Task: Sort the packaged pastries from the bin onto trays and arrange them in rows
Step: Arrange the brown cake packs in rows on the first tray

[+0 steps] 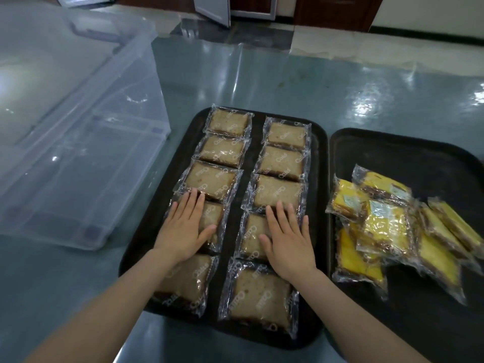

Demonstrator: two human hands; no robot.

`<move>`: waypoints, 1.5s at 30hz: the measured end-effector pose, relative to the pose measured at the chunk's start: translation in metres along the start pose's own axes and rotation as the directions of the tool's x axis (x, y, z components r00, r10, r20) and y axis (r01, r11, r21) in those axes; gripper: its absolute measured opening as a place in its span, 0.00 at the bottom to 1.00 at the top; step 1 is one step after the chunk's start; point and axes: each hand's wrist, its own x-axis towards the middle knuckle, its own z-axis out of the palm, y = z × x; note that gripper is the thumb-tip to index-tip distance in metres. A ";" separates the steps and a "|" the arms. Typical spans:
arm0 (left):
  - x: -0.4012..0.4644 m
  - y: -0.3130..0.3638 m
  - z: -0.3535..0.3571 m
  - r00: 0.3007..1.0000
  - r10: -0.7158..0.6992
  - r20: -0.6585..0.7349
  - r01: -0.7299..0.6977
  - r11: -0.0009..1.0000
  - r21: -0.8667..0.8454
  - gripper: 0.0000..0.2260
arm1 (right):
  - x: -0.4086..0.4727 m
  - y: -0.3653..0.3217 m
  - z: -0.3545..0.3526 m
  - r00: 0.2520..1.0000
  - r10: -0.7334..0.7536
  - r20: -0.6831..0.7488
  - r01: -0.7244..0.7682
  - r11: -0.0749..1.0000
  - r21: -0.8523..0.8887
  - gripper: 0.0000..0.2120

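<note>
So we've got the black rectangular plastic tray (318, 205) on the glossy grey-green desk (262, 82) filled with ten clear-wrapped brown cake slices (277, 192), two neat rows of five. Our left hand (183, 231) lies flat on the fourth slice of the left row, fingers straight, grip loose and holding nothing. Our right hand (288, 242) does the same on the fourth slice of the right row, fingertips reaching the third one. Just beside it on the right sits a second black tray (392, 153) with a messy overlapping pile of yellow cake slices in clear wrappers (387, 226), not lined up at all. The big clear plastic storage bin (78, 153) stands off to the left on the desk.
</note>
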 end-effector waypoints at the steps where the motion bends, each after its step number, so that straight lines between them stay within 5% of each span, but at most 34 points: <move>1: 0.000 -0.002 -0.001 1.000 -0.005 -0.003 0.005 1.000 -0.002 0.37 | 0.000 -0.001 -0.001 1.000 0.000 0.000 0.000 1.000 -0.001 0.31; 14: -0.089 -0.009 0.013 0.999 0.042 -0.028 -0.043 0.998 -0.047 0.37 | -0.070 -0.022 0.008 0.999 -0.050 0.010 0.051 0.998 -0.038 0.35; 30: -0.095 -0.026 0.008 0.986 0.160 -0.035 -0.161 0.987 -0.013 0.35 | -0.109 -0.062 0.033 0.979 0.195 0.062 -0.198 0.979 0.042 0.34; 45: -0.096 0.038 -0.048 0.914 0.363 -0.180 -0.381 0.921 -0.081 0.35 | -0.129 -0.024 -0.016 0.940 0.317 -0.124 -0.307 0.947 0.097 0.33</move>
